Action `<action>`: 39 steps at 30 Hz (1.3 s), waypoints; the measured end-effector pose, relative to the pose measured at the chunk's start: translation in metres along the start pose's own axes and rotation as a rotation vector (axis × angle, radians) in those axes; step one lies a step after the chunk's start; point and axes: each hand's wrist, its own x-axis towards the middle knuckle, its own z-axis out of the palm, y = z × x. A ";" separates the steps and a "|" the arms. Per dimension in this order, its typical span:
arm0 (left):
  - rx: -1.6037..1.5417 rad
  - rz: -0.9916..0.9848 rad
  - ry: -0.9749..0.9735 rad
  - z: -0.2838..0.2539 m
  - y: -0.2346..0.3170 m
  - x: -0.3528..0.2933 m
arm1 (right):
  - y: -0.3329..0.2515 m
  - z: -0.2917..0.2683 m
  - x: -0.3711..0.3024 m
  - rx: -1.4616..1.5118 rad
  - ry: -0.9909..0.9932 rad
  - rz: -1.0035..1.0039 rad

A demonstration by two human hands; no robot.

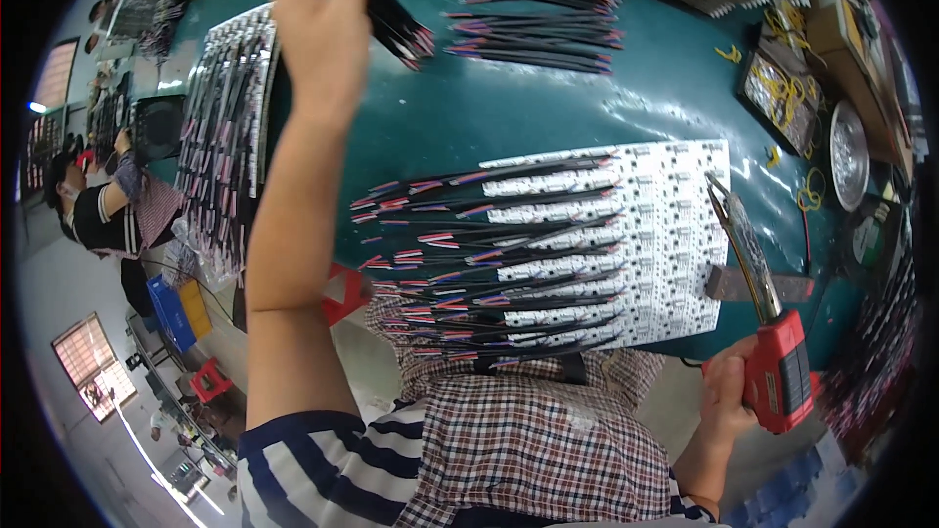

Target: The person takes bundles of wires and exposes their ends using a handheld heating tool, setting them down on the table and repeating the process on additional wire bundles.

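Note:
My left hand [333, 15] is stretched out to the far left and grips a bundle of black cables [399, 27] with bare coloured wire ends. Part of its fingers is cut off by the upper edge. Low on the right, my right hand [730, 393] is wrapped around a red soldering gun [778, 372], whose metal tip points up over the right edge of a white circuit board panel [675, 225]. Rows of black cables [548, 235] lie across the left part of that panel, their red, white and blue ends hanging past its left side.
Stacks of similar cables [533, 34] lie at the table's far side. A second panel with cables [227, 88] sits to the left. On the right are a tray with yellow wire [778, 88], a round metal dish [848, 154] and a brown bar [758, 286]. Another person [108, 196] sits far left.

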 end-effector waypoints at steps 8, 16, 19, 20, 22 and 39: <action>-0.130 -0.074 -0.028 0.005 -0.011 0.003 | -0.024 0.010 0.017 0.110 0.033 0.208; 0.052 -0.090 -0.220 0.030 0.021 0.002 | -0.031 0.017 0.030 0.087 0.024 0.289; 0.138 -0.190 -0.254 0.054 0.052 -0.025 | -0.014 0.004 0.027 0.050 -0.081 0.128; 0.261 -0.115 -0.400 0.056 0.055 -0.036 | -0.021 0.007 0.029 0.045 -0.062 0.137; 0.532 0.024 -0.677 0.061 0.046 -0.064 | -0.012 0.001 0.023 0.015 -0.037 0.147; 0.687 0.248 -0.647 0.094 0.012 -0.135 | 0.001 0.002 0.020 -0.289 -0.157 0.123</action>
